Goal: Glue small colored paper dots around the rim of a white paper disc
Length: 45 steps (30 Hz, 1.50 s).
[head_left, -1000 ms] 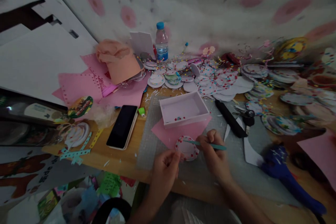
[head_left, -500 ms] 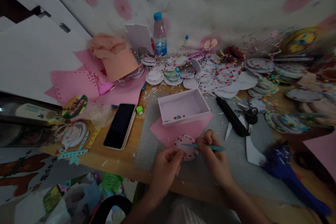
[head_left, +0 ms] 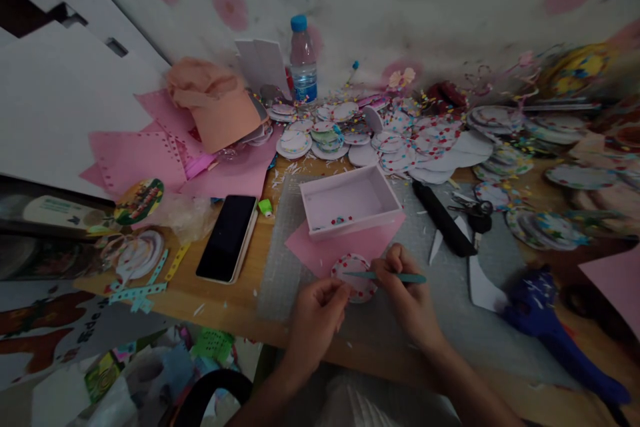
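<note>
Near the counter's front edge, the left grip pinches a dotted disc — likely light, stiff, best held rimwise — the right grip clasps a teal tool.

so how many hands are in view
2: the left hand, its fingertips at the near left edge of a white disc with red dots, and the right hand, gripping a teal stick. None seem hidden.

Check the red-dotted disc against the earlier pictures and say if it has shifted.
No: judged against the white box, the red-dotted disc keeps about the same place, with no clear drift.
</note>
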{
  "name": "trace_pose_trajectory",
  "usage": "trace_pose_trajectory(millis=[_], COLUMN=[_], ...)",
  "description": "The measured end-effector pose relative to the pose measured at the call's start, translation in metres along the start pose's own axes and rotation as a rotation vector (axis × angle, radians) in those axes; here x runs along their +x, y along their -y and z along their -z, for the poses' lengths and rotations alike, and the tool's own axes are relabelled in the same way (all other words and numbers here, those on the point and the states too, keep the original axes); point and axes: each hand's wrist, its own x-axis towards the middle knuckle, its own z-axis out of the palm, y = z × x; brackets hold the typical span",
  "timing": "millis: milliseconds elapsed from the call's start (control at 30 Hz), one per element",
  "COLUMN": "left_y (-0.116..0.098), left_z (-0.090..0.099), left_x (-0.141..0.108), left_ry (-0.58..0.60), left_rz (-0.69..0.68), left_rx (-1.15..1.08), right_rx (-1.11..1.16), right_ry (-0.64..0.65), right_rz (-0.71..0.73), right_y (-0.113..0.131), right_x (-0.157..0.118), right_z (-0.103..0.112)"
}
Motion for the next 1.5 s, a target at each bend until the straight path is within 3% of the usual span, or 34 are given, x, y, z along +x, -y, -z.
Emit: trace_pose_trajectory(millis=[700, 900, 1000, 1167, 1333, 1400, 1500], left_y=[0.001, 0.001, -0.002, -0.025, -0.047, -0.044, -0.027], left_z=[0.001, 0.005, 0.015, 0.042, 0.059, 0.062, 0.064], left_x=[0.0, 0.003, 0.004, 0.006, 0.036, 0.051, 0.065], left_ry=[0.009, 0.009, -0.026, -0.356, -0.261, -0.232, -0.285], left_rz=[-0.005, -0.014, -0.134, -0.577, -0.858, -0.903, -0.952], left_rx=[-0.009, 0.053, 0.235, 0.713, 1.109, 1.202, 1.213], right_rx=[0.046, 0.141, 0.208, 0.252, -0.063, -0.254, -0.457], right_ry=[0.023, -0.113, -0.182, -0.204, -0.152, -0.14, -0.115], right_rz=[-0.029, -0.038, -0.015, 0.065, 0.145, 0.185, 0.252], right_y=[0.001, 0.0, 0.005, 0.022, 0.035, 0.04, 0.045], right_x=[0.001, 0.003, 0.007, 0.015, 0.017, 0.017, 0.018], right_z=[0.0, 0.005, 0.012, 0.028, 0.046, 0.05, 0.053])
